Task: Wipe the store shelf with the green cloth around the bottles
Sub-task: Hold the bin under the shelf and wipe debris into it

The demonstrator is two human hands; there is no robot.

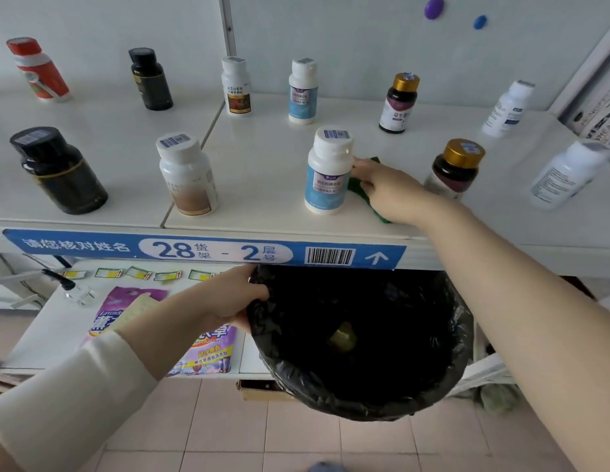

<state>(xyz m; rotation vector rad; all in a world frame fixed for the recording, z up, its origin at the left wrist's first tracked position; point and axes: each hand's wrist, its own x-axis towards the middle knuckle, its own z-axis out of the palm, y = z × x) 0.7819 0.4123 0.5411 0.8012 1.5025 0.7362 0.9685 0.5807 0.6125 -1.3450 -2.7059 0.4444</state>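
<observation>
The white store shelf [262, 158] carries several bottles. My right hand [385, 189] lies flat on the green cloth [359, 192], pressing it onto the shelf just right of a white bottle with a blue label [327, 172]. Most of the cloth is hidden under the hand. A gold-capped dark bottle [455, 170] stands to the right of my forearm. Below the shelf edge, my left hand [235, 298] grips the rim of a bin lined with a black bag [358, 342].
More bottles stand along the shelf: a black one [58, 172] front left, a white one with a brown label [187, 175], and several at the back. A blue shelf label [201, 250] runs along the front edge. A purple packet [126, 308] lies on the lower shelf.
</observation>
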